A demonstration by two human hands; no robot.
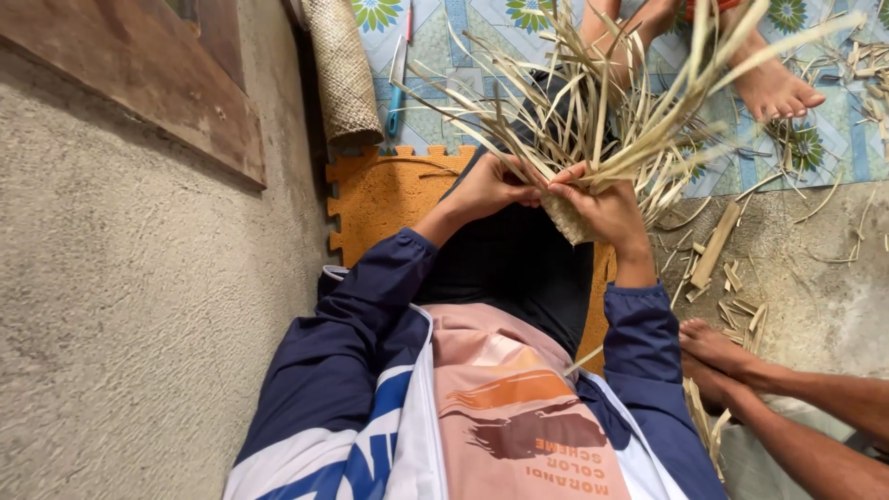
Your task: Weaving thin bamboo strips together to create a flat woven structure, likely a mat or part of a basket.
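Near, another person's feet [718, 356] rest on the floor at right. Mid-scene, the left hand [486, 190] pinches a strip while the right hand [602, 208] clasps the woven start [567, 220], both grips closed; beyond, loose dried leaf strips [611, 102] fan outward and could plausibly slip or unravel if tension slackens.

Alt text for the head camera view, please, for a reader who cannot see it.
Both hands, left hand and right hand, grip a small woven piece with long dry leaf strips fanning upward. The person sits on an orange foam mat beside a wall.
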